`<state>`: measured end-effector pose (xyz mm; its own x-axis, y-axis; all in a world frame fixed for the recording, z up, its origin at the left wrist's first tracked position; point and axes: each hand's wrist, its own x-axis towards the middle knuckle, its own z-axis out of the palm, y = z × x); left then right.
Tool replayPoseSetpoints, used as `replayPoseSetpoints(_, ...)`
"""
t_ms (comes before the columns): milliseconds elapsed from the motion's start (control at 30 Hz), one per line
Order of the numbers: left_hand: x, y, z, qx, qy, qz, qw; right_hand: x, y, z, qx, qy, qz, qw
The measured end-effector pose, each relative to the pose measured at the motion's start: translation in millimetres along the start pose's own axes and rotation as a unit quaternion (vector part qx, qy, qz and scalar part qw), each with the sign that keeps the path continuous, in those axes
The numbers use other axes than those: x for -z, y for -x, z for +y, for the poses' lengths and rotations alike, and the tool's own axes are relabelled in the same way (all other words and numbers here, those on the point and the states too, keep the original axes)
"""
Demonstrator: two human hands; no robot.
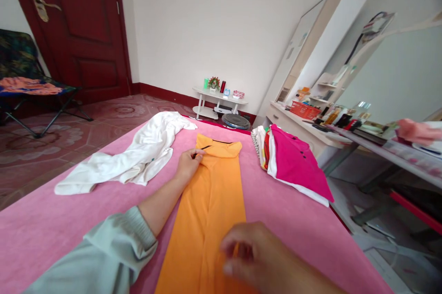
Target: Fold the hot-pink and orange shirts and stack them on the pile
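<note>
A long orange shirt lies folded into a narrow strip on the pink bed cover, its collar end pointing away from me. My left hand pinches the shirt's left edge just below the collar, where a thin dark strip shows at the fingertips. Over the near part of the shirt is my right hand, blurred, with curled fingers and the thumb apart; I see nothing held in it. Whether it touches the cloth I cannot tell.
A crumpled white garment lies to the left. On the right is a stack of folded clothes topped by a magenta shirt. Beyond the bed stand a low white table and a dressing table; a folding chair is at far left.
</note>
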<state>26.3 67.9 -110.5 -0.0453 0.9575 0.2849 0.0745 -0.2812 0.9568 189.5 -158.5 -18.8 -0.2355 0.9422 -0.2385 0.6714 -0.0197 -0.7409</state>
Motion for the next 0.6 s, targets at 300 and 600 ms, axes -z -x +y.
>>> replayPoseSetpoints(300,-5.9,18,23,-0.125,-0.112,-0.074,0.983,126,-188,48,-0.026,0.002,0.327,0.945)
replayPoseSetpoints(600,-8.8,24,31,-0.113,-0.356,-0.175,0.911,125,-242,79,-0.124,0.001,0.346,0.93)
